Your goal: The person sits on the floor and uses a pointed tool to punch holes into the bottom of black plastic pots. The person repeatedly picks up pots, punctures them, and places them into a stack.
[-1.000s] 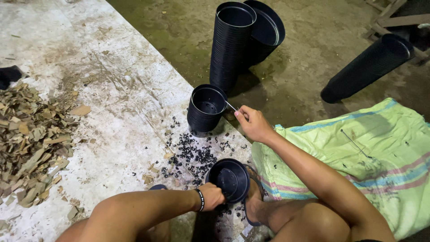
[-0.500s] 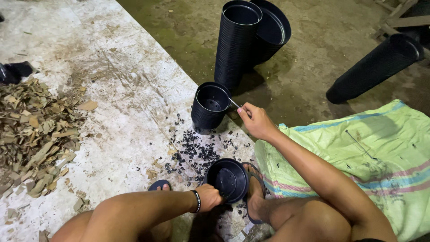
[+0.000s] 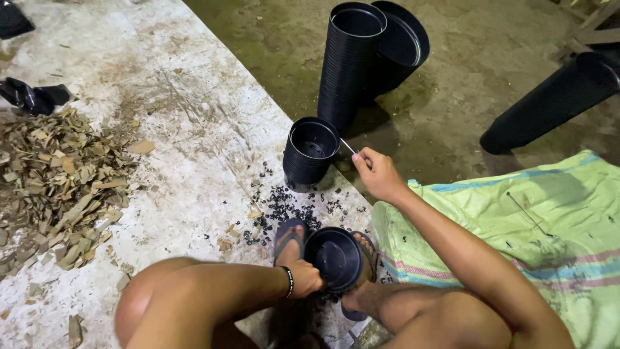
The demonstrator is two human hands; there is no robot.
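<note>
Both hands busy: left hand [image 3: 305, 279] on a black pot [image 3: 334, 257], right hand [image 3: 378, 173] on a thin metal rod [image 3: 348, 147].

Left fingers curled round the near rim of the pot, which lies tilted with its mouth up between the two sandalled feet [image 3: 289, 238] at the slab edge. Right fingers pinched shut on the rod, whose tip points toward a short pot stack [image 3: 310, 154] just beside the hand; can't tell if rod touches the rim. Small black bits [image 3: 284, 208] scattered on the concrete slab [image 3: 194, 129] between stack and feet. Tall pot stack [image 3: 349, 61] stands behind on the dirt floor, another [image 3: 555, 103] lies on its side to the right. Dry leaf chips [image 3: 55, 181] piled at left. Green striped cloth [image 3: 529, 220] under the right forearm.
</note>
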